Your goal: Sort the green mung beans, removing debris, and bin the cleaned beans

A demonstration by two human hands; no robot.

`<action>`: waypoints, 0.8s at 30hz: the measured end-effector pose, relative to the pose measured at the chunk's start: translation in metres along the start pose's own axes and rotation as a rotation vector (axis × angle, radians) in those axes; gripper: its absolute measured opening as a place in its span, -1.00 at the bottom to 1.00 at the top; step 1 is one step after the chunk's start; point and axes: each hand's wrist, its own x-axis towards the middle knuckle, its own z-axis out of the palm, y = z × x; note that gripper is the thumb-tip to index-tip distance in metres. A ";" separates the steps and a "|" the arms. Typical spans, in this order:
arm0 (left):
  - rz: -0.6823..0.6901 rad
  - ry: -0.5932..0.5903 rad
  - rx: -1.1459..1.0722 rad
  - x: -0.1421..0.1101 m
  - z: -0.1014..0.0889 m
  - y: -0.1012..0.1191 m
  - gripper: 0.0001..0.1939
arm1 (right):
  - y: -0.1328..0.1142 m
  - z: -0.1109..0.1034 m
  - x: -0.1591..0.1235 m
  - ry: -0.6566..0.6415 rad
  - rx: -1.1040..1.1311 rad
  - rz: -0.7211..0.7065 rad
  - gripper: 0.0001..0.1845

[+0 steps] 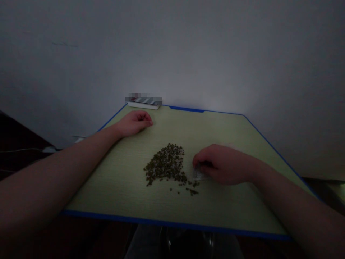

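A heap of small dark green-brown pellet-like pieces (165,163) lies spread on the table, with stray bits at its lower right. To the right of the heap, my right hand (219,163) is low over the table, its fingers curled and pinched together. What sits between those fingertips is too dark to make out. A clear, thin plastic piece, perhaps a bag (198,175), shows under the fingers, partly hidden by the hand. My left hand (134,122) rests on the table at the back left, fingers loosely closed, with nothing visible in them.
The pale table (215,126) has a blue edge and stands against a grey wall (188,54). A flat white-sided box or book (144,104), its top blurred, lies at the back left corner. A white cable (21,150) runs at the far left.
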 end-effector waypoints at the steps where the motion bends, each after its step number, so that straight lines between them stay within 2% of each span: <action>1: -0.005 0.001 0.002 0.000 0.000 0.000 -0.84 | 0.000 0.000 0.000 -0.008 0.000 -0.002 -0.70; 6: -0.013 -0.002 0.019 0.001 -0.001 0.000 -0.83 | -0.001 -0.002 0.001 -0.049 0.006 -0.008 -0.70; 24: -0.005 -0.015 -0.005 0.002 -0.001 -0.004 -0.82 | -0.012 -0.004 0.000 -0.018 -0.032 0.057 -0.77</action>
